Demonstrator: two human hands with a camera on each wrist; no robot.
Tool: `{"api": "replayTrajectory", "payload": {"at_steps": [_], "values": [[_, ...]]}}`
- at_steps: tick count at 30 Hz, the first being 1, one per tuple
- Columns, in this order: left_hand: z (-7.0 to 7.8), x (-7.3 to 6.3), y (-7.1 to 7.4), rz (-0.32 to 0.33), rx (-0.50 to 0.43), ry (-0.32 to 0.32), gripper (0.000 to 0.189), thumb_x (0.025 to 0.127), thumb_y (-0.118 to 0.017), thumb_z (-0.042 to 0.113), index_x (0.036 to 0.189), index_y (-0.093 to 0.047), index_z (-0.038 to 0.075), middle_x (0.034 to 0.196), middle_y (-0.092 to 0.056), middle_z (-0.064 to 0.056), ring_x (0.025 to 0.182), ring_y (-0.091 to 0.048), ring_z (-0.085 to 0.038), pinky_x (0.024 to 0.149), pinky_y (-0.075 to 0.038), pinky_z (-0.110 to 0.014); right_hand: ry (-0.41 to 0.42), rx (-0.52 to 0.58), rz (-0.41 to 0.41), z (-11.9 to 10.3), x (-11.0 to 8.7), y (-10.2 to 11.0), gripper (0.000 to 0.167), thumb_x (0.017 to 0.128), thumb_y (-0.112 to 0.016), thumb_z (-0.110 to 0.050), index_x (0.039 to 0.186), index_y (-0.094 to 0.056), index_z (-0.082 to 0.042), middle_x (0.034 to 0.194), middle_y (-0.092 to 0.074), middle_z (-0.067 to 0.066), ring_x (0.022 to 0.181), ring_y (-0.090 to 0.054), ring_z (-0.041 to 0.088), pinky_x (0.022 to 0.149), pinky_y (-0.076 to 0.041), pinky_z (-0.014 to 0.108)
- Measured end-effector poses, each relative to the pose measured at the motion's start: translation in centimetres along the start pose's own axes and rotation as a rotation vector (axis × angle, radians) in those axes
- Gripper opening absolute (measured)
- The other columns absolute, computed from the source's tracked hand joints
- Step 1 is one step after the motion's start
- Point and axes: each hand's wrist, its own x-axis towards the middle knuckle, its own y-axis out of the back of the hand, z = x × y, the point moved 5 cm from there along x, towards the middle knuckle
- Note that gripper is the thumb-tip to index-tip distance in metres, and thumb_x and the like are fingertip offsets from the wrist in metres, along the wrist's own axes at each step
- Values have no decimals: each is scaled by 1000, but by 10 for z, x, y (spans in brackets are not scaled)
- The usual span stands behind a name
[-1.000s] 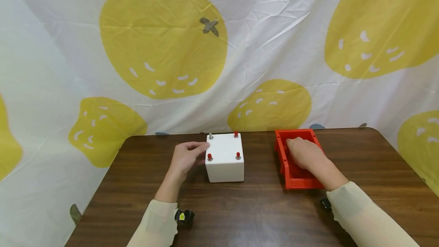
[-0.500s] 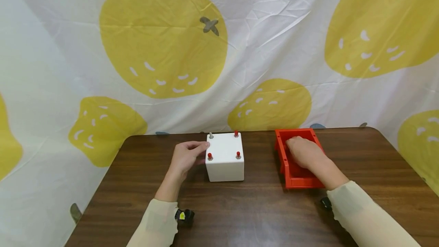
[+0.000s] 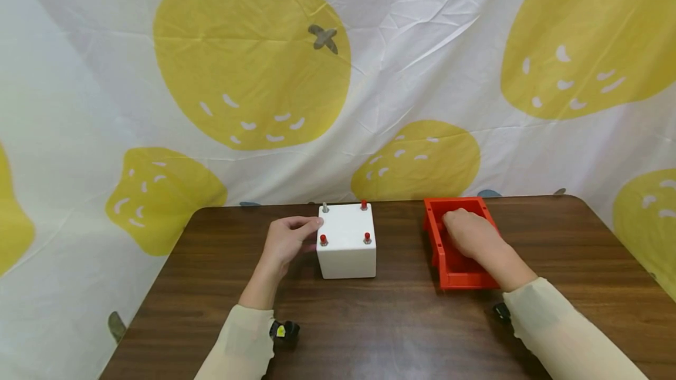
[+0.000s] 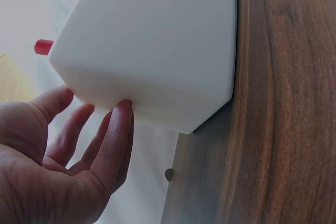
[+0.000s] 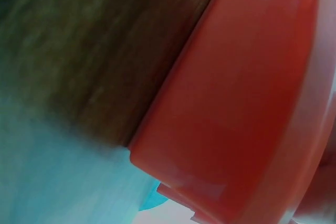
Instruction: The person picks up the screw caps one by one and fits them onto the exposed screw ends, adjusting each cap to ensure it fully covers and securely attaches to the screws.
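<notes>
A white box (image 3: 345, 227) stands on the table, with a bolt at each top corner. The back-left bolt (image 3: 325, 208) is bare metal; the other three wear red caps, such as the front-right red cap (image 3: 367, 236). My left hand (image 3: 285, 240) touches the box's left side; in the left wrist view its fingertips (image 4: 122, 109) rest against the white wall, the fingers loosely bent. My right hand (image 3: 470, 233) reaches down into a red bin (image 3: 467, 281) to the right. Its fingertips are hidden there, and the right wrist view shows mostly the bin's outer wall (image 5: 220, 93).
Brown wood-grain table (image 3: 369, 327) lies under everything, its back edge close behind the box and bin. A white curtain (image 3: 401, 63) with yellow fruit prints hangs behind. Wrist cameras, such as the left wrist camera (image 3: 285, 331), sit beneath both sleeves.
Almost nothing differs. My right hand has shifted very slightly inside the red bin; my left hand stays at the white box.
</notes>
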Motion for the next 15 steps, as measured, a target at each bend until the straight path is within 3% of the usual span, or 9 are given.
{"api": "replayTrajectory", "payload": {"at_steps": [9,15], "values": [[1,0,0,-2,-11,5,30,95,-84,24,115,-80,2,116,-75,-14,98,-74,-27,87,-65,-48,17,11,7,0,-1,0,16,95,-63,6,87,-60,-7,76,-62,8,69,-60,24,70,-62,44],[0,-1,0,-1,-12,6,30,95,-84,24,114,-80,2,116,-75,-13,98,-74,-26,87,-65,-48,-5,65,-8,-2,2,3,5,97,-64,3,97,-62,-1,78,-61,8,73,-60,26,75,-62,46]]}}
